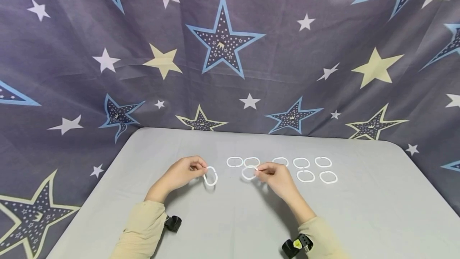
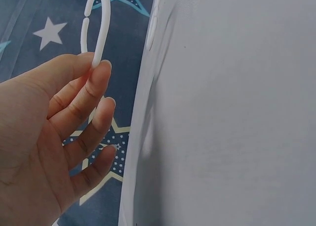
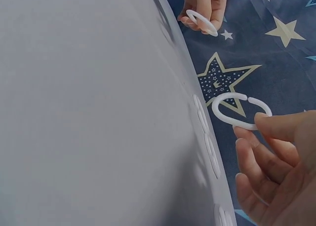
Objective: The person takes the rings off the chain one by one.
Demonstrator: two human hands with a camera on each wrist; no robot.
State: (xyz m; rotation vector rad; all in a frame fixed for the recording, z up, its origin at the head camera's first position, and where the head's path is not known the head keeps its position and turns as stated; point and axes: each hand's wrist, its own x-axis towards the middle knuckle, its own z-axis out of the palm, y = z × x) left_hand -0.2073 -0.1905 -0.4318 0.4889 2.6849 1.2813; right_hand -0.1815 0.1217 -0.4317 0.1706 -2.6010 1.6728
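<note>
In the head view my left hand [image 1: 182, 173] pinches a white oval link [image 1: 205, 180] between thumb and index finger, above the grey table. The left wrist view shows a small gap in that link [image 2: 104, 25], its lower end hidden by the fingertips. My right hand [image 1: 277, 178] holds a second white oval link [image 1: 242, 174] by one end, with thumb and fingertips; it overlaps the row behind it in this view. A gap shows in the upper side of this link [image 3: 218, 115] in the right wrist view. The two held links are apart.
Several more white links lie flat on the grey table [image 1: 223, 219]: a back row including one link [image 1: 235, 166] at its left end, and two nearer links at the right, one [image 1: 305, 181] beside the other [image 1: 328, 182]. A star-patterned curtain [image 1: 273, 63] hangs behind.
</note>
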